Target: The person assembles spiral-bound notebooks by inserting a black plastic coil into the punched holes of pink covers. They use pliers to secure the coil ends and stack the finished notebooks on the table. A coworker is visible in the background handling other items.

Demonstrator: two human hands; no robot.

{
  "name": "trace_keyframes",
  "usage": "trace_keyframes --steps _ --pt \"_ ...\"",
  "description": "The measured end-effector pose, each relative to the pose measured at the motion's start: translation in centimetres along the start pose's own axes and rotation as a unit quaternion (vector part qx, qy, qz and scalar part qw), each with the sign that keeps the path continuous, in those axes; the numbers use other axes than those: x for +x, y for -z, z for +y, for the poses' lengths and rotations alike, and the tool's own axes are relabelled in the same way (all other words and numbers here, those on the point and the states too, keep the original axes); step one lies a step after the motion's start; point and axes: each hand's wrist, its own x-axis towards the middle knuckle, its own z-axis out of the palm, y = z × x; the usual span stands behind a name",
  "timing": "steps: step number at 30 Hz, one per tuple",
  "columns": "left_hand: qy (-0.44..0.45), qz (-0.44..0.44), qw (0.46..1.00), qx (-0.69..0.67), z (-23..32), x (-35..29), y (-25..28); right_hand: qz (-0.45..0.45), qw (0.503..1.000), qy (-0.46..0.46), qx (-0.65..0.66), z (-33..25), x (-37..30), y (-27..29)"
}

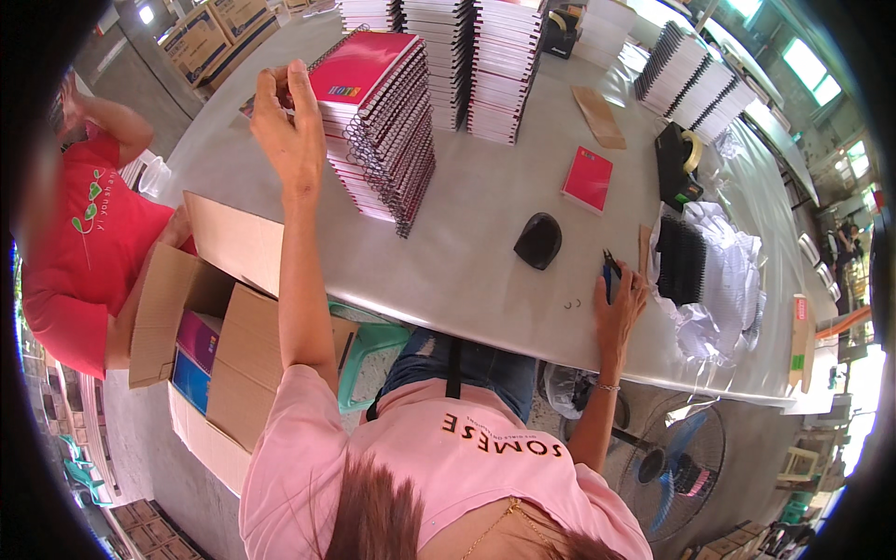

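Surface: one stack of red spiral notebooks, toward the left edge; left hand beside its top, fingers curled, grip indeterminable. One pair of dark-handled pliers, near the front edge, at right hand; whether that grip is closed cannot be told.

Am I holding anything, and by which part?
Your right hand is at the blue handles of the pliers; your left hand, beside the notebook stack. Whether either grips anything can't be told.
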Motion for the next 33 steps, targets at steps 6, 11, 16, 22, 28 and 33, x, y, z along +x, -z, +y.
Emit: trace_keyframes --steps 6,11,16,22,28,33 --pt "-0.016 -0.003 0.999 -0.034 -0.4 -0.3 -0.4 0.004 1.0 0.004 0.003 0.1 -0.1 0.0" --pt "-0.04 -0.005 0.999 -0.03 -1.8 -0.1 -0.8 0.007 1.0 0.004 0.004 0.2 0.0 -0.1" --pt "-0.058 0.012 0.997 -0.044 -2.0 -0.2 -1.4 0.013 1.0 0.009 0.006 0.2 -0.1 -0.2" --pt "-0.057 0.025 0.997 -0.054 -2.3 -0.3 -1.8 0.01 1.0 0.006 0.003 0.0 0.0 0.0" --pt "-0.07 0.076 0.992 -0.07 -1.9 -0.5 -1.2 0.008 1.0 0.008 -0.001 0.0 0.0 -0.1" --pt "-0.109 0.085 0.99 -0.004 -2.1 -1.4 1.2 -0.007 1.0 0.007 0.01 0.0 0.1 0.3"
